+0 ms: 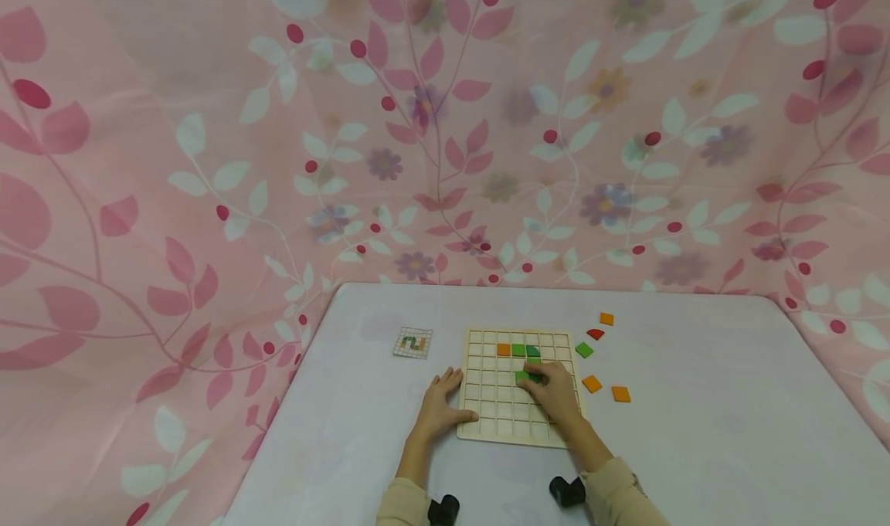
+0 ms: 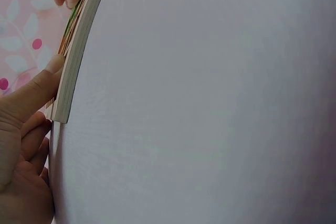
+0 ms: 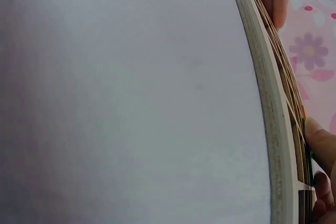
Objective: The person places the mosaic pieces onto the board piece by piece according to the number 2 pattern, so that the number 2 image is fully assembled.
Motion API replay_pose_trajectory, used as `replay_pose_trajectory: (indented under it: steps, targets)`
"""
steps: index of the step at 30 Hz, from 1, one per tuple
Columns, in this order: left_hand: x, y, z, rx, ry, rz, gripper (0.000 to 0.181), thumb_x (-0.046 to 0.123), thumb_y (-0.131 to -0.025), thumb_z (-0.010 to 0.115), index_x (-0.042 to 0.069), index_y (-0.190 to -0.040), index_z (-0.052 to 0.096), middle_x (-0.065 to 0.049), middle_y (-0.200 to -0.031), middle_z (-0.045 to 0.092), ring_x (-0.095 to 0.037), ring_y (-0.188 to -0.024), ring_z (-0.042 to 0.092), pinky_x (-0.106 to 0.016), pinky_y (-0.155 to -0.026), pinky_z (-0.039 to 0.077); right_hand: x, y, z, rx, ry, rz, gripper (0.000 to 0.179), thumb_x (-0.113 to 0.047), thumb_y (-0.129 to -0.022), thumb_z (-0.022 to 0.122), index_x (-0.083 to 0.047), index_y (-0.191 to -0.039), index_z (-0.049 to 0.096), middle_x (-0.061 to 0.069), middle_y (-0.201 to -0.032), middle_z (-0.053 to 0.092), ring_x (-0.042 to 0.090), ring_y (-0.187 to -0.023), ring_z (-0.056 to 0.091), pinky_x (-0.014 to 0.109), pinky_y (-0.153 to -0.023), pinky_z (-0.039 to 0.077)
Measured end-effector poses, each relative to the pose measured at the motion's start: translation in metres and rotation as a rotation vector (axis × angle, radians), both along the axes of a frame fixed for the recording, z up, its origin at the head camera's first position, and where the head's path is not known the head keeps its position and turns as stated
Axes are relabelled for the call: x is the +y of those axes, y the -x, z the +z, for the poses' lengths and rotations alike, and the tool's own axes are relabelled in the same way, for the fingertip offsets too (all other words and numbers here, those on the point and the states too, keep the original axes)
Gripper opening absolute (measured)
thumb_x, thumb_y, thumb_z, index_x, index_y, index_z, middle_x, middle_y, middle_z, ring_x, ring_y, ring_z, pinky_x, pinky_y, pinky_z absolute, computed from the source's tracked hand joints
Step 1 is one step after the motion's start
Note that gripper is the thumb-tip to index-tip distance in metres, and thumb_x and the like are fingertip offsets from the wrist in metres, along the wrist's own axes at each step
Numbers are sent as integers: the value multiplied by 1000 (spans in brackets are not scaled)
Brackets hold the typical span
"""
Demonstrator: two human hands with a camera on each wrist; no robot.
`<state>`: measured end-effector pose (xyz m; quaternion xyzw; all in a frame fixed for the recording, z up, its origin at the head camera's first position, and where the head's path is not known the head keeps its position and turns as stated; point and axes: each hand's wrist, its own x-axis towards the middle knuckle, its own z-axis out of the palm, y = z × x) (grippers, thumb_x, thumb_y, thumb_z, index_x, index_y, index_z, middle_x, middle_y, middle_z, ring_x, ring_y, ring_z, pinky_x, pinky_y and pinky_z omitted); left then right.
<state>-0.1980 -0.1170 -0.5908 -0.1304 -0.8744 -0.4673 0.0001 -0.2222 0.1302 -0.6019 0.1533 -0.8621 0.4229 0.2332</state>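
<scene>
A square wooden grid board (image 1: 487, 391) lies on the table. My left hand (image 1: 439, 406) is at its left edge, thumb over the rim and the other fingers spread along the outer side. In the left wrist view that thumb (image 2: 44, 85) rests on the board's edge. My right hand (image 1: 554, 393) reaches over the board's right half, thumb and forefinger pinching a green tile (image 1: 521, 377) low on the grid. Further up the board sit an orange tile (image 1: 504, 350), a green square tile (image 1: 518, 350) and a darker green piece (image 1: 533, 351). The right hand partly hides the tiles beneath it.
Right of the board lie loose pieces: a green tile (image 1: 584, 350), a red piece (image 1: 595, 334) and several orange tiles (image 1: 621, 394). A small pattern card (image 1: 413, 342) lies to the left. Black devices (image 1: 567, 492) sit by both wrists. Floral fabric (image 1: 445, 124) hangs behind the table.
</scene>
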Motion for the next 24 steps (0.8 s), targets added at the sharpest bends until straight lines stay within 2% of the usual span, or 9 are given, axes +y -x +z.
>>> replay_pose_trajectory:
  steps: [3, 8, 11, 14, 17, 19, 20, 21, 24]
  targets:
    - [0, 1, 0, 7, 4, 0, 87, 19, -60, 88, -11, -131, 47, -29, -137, 44, -45, -133, 32, -56, -112, 21, 1, 0, 5, -20, 13, 44, 34, -3, -64, 83, 3, -95, 73, 6, -81, 73, 24, -78, 61, 36, -69, 51]
    - [0, 1, 0, 3, 13, -7, 87, 19, -60, 88, -11, -131, 47, -29, -137, 43, -47, -132, 31, -58, -111, 22, 5, -2, 14, -114, 4, 121, 31, 1, -70, 79, 4, -99, 71, 6, -85, 73, 29, -86, 61, 46, -79, 50]
    - [0, 0, 0, -12, 10, -1, 88, 20, -60, 88, -9, -132, 47, -28, -138, 42, -48, -133, 30, -59, -111, 21, 6, -2, 15, -154, -11, 126, 31, -2, -72, 78, 3, -102, 71, 5, -87, 73, 29, -89, 61, 46, -82, 49]
    - [0, -1, 0, -12, 6, 0, 87, 19, -61, 88, -9, -132, 47, -29, -138, 42, -49, -133, 29, -59, -110, 21, 11, -2, 13, -139, 30, 117, 32, -3, -72, 79, 5, -102, 70, 8, -88, 73, 30, -88, 62, 39, -81, 51]
    - [0, -1, -1, -6, 1, -12, 87, 20, -61, 88, -10, -132, 46, -29, -138, 43, -48, -133, 30, -59, -111, 21, 24, 2, 12, -96, 107, 41, 28, 0, -74, 77, 7, -100, 69, 13, -87, 72, 27, -80, 65, 28, -70, 54]
    - [0, -1, -1, 2, 5, -20, 87, 20, -61, 88, -11, -131, 46, -30, -137, 43, -47, -132, 31, -58, -111, 21, 39, 7, 14, -89, 138, -52, 25, 2, -76, 74, 7, -101, 69, 15, -87, 71, 21, -75, 64, 20, -63, 52]
    - [0, 0, -1, 8, 7, -22, 87, 20, -61, 88, -11, -131, 46, -30, -137, 43, -47, -132, 31, -58, -111, 21, 47, 10, 15, -94, 150, -95, 24, 4, -77, 71, 8, -101, 68, 17, -86, 70, 21, -66, 62, 18, -55, 50]
    - [0, 0, -1, 13, 13, -23, 87, 20, -61, 88, -11, -131, 47, -29, -136, 44, -46, -132, 32, -57, -111, 21, 56, 13, 17, -110, 144, -147, 25, 4, -78, 69, 8, -103, 68, 19, -88, 69, 19, -66, 59, 17, -54, 47]
    - [-1, 1, 0, 13, 21, -17, 88, 20, -60, 88, -12, -131, 46, -28, -137, 44, -43, -133, 33, -56, -112, 20, 83, 25, 17, -144, 122, -241, 29, 5, -77, 61, 8, -106, 67, 23, -94, 67, 25, -71, 57, 26, -60, 48]
